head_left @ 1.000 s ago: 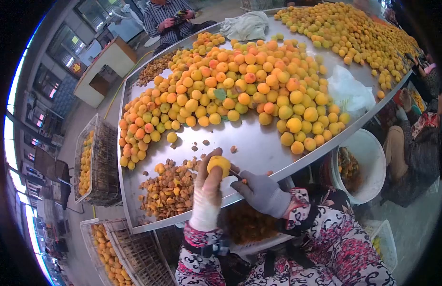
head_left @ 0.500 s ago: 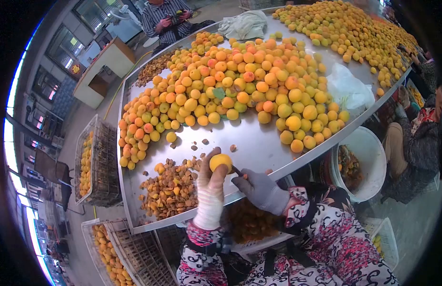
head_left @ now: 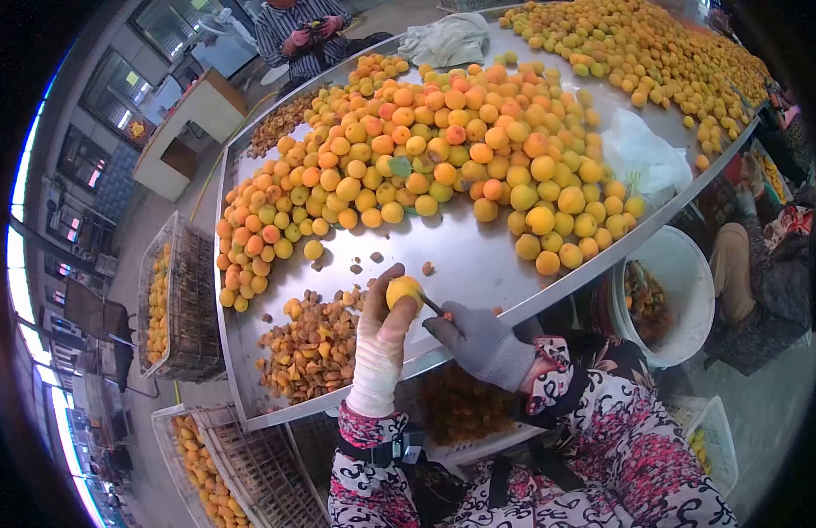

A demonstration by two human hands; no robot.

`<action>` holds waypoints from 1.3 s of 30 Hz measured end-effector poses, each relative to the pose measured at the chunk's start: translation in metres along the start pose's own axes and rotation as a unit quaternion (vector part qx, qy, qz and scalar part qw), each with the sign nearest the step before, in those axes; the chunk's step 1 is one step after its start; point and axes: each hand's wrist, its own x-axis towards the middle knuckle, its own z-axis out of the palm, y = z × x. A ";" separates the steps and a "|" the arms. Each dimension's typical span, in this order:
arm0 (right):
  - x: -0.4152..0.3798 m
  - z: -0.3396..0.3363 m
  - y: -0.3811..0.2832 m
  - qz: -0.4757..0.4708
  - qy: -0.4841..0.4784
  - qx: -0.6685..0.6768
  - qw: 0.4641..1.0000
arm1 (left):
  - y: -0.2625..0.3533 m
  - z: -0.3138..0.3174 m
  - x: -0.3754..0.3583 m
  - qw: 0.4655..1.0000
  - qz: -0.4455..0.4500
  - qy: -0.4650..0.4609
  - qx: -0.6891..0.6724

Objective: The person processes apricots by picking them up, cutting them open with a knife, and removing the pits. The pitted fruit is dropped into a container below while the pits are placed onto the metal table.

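My left hand (head_left: 382,339), wrapped in white bandage, holds a yellow apricot (head_left: 403,290) between thumb and fingers over the near side of the metal table (head_left: 399,255). In my right hand (head_left: 487,348), gloved in grey, is a small knife (head_left: 433,307) whose blade meets the fruit's right side. To the left of my left hand lies a heap of brown pits (head_left: 311,352) with some yellow pieces among them. Beyond both hands a large pile of apricots (head_left: 443,132) spreads over the table, with a green leaf (head_left: 400,165) on it.
A white bucket (head_left: 685,308) stands at the right, near a seated person (head_left: 760,282). Crates of apricots (head_left: 201,299) are at the left. Across the table is a person in stripes (head_left: 298,40). A plastic bag (head_left: 646,154) and a cloth (head_left: 445,40) lie on the table.
My left hand and the apricot have shifted slightly up and left, and the fruit is tilted differently. More of the knife's blade shows between the fruit and my right hand.
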 end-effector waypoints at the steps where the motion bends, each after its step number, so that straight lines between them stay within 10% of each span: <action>1: -0.003 0.010 0.001 -0.016 0.054 0.037 0.998 | -0.002 0.005 -0.001 0.999 0.030 0.019 -0.017; 7: 0.003 0.028 0.017 -0.003 0.095 -0.043 0.995 | -0.028 0.018 0.006 0.961 -0.101 0.034 -0.256; 13: 0.003 0.012 0.009 -0.013 0.075 -0.053 0.996 | -0.031 0.008 0.014 0.992 -0.022 0.084 -0.090; 23: 0.006 0.030 0.015 -0.020 0.116 0.032 0.992 | -0.027 0.010 0.008 0.971 -0.085 0.106 -0.199; 30: 0.010 -0.007 0.008 0.011 0.061 0.071 0.996 | -0.019 -0.011 0.012 0.977 0.134 0.152 0.061; 32: 0.016 -0.029 -0.014 0.189 0.037 0.325 0.926 | -0.033 -0.011 0.008 0.892 0.253 0.034 0.374; 34: 0.031 -0.020 0.004 0.087 0.043 0.358 0.929 | -0.023 0.010 0.001 0.790 0.405 0.001 0.459; 39: 0.035 -0.002 0.001 0.104 0.120 0.383 0.910 | -0.017 0.017 0.000 0.814 0.335 -0.008 0.474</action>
